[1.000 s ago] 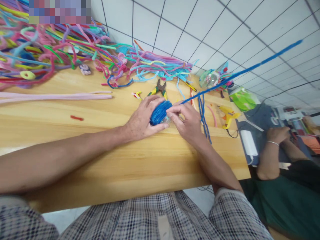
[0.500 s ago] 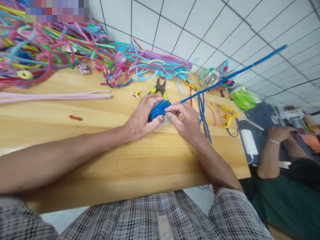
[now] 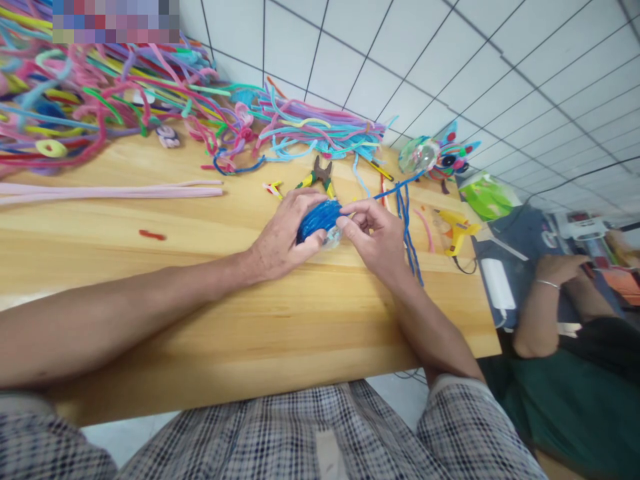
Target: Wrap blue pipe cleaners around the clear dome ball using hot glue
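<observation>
A rounded bundle of blue strands (image 3: 320, 220) wraps a clear object (image 3: 333, 237), whose see-through end shows at the lower right. Around its left side my left hand (image 3: 283, 237) is closed, thumb in front and fingers behind. My right hand (image 3: 375, 237) pinches a blue pipe cleaner (image 3: 400, 187) at the bundle's right end; the strand's free part runs up to the right. Just behind the bundle lie pliers with green and yellow handles (image 3: 320, 175). More blue pipe cleaners (image 3: 409, 233) lie right of my right hand.
Piled colourful pipe cleaners (image 3: 320, 130) line the back of the wooden table (image 3: 250, 333). Pink strips (image 3: 110, 191) and a red piece (image 3: 152, 235) lie left. At the right are a yellow glue gun (image 3: 457, 231), a decorated clear ball (image 3: 419, 155) and another person's arm (image 3: 543, 313).
The blue pipe cleaner's free part shows much shorter and lower, no longer reaching far to the upper right. My right hand has shifted slightly right, and more of the clear object shows.
</observation>
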The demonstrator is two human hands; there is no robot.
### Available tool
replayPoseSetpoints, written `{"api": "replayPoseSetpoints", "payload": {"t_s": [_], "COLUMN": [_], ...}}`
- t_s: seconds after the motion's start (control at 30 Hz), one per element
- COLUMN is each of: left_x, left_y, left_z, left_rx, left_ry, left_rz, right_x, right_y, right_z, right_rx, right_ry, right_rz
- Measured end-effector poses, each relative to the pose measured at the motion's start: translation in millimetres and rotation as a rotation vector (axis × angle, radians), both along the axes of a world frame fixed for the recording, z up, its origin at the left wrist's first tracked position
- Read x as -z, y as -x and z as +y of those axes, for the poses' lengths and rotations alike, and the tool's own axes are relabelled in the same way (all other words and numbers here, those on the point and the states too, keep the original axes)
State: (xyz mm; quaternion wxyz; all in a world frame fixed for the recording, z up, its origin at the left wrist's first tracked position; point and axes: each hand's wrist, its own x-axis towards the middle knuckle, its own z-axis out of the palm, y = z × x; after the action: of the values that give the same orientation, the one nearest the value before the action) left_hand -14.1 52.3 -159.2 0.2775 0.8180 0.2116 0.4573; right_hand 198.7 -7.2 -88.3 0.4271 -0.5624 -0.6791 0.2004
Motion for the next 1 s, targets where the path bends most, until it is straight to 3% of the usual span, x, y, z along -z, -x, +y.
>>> {"api": "replayPoseSetpoints", "payload": {"t_s": [0.17, 0.4, 0.63, 1.0], "left_x": [-3.6, -2.9, -2.3, -4.2], "left_y": [2.5, 2.2, 2.3, 4.6], "left_z": [-0.8, -1.1, -2.2, -1.8], "left_rx": [0.011, 0.017, 0.004, 0.027], "left_ry": [-0.002, -0.011, 0.003, 0.049], "left_rz": [0.032, 0.023, 0.029, 0.041], "right_x": [2.2, 5.2, 7.6, 9.9], "right_y": [0.8, 0.6, 1.5, -0.7], "right_z": [0.3, 2.9, 3.7, 4.9], "right_rx": [0.024, 0.058, 0.05, 0.05], "right_ry": [0.028, -0.118, -0.084, -0.17], "right_rz": [0.019, -0.038, -0.029, -0.138]}}
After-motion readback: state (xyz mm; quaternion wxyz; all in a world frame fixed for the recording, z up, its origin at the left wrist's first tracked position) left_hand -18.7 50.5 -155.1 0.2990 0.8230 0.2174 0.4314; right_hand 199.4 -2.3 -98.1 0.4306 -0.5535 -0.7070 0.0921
